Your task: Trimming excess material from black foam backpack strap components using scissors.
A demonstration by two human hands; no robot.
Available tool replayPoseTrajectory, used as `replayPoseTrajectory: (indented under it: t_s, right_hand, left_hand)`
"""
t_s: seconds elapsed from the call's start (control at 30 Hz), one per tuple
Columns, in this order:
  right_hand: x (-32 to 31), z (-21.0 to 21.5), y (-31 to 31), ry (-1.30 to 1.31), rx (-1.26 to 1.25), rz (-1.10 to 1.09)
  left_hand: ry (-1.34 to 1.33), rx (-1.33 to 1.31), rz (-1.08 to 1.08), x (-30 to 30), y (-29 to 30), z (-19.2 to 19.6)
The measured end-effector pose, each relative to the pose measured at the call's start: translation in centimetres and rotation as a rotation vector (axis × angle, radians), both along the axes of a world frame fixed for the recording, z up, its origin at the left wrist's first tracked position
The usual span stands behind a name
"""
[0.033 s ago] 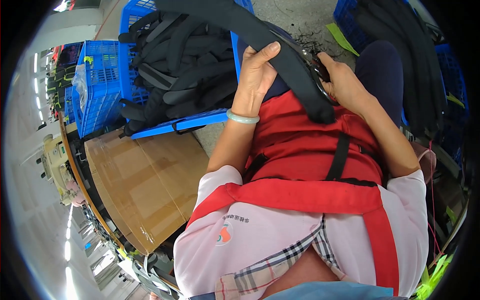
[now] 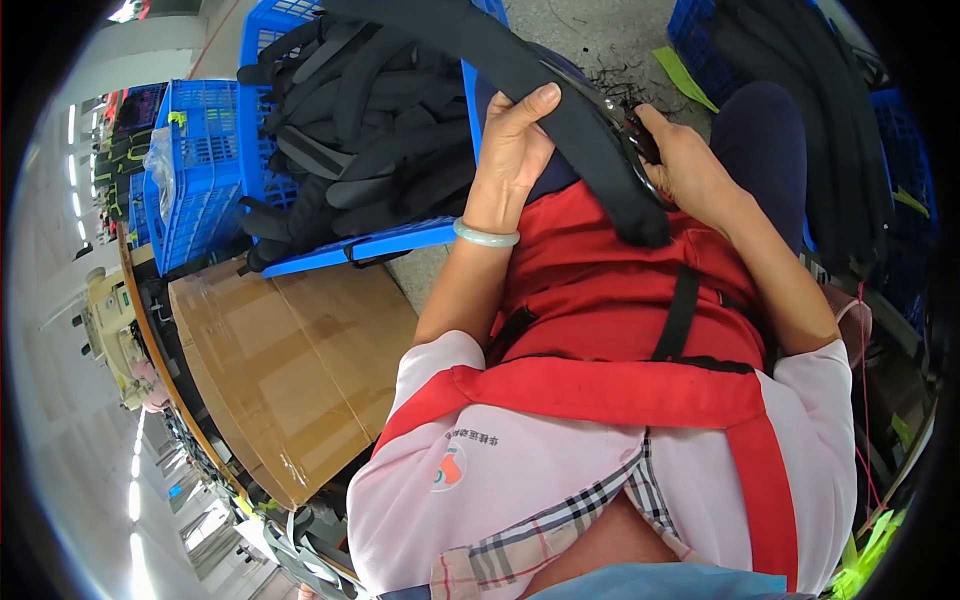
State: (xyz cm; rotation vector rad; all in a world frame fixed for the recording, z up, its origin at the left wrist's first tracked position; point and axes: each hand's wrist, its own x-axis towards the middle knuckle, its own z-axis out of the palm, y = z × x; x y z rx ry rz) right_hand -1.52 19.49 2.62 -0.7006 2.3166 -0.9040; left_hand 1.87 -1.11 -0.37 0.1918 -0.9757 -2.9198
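A long black padded fabric strip (image 2: 590,145) runs slantwise from the top of the view down to my lap. My left hand (image 2: 515,140) is closed on its left edge, thumb on top, with a pale green bangle at the wrist. On the strip's other side, my right hand (image 2: 690,172) grips a pair of scissors (image 2: 610,104) by the dark handles. The metal blades lie along the strip's right edge, pointing up and left. Whether they touch the strip I cannot tell. The strip's rounded lower end rests over my red apron (image 2: 600,310).
A blue plastic crate (image 2: 360,245) full of black and grey strips stands at the left, another blue crate (image 2: 200,150) beside it. Below is a cardboard box (image 2: 300,370). More black strips (image 2: 800,130) hang over a crate at right. Dark scraps (image 2: 625,85) litter the floor.
The far upper part of the strip has shifted very slightly. Both hands and the scissors stay in place.
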Motion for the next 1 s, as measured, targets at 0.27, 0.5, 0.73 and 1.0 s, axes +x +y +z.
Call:
replayPoseTrajectory:
  t_s: [0.27,0.5,0.73,1.0]
  right_hand:
    - [0.1,0.6,0.5,-0.043,-0.155,0.032]
    - [-0.4,-0.1,0.5,0.016,-0.047,0.039]
    - [-0.7,-0.3,1.0,0.149,-0.170,0.045]
    - [-1.0,-0.2,0.0,0.064,-0.071,0.099]
  left_hand:
    - [0.005,0.078,-0.071,0.1,-0.9,-0.7]
    - [0.007,0.037,-0.063,0.1,-0.7,-0.5]
    - [0.062,-0.059,-0.051,-0.4,-1.3,-0.8]
    - [0.068,0.016,-0.040,-0.1,-0.8,-0.5]
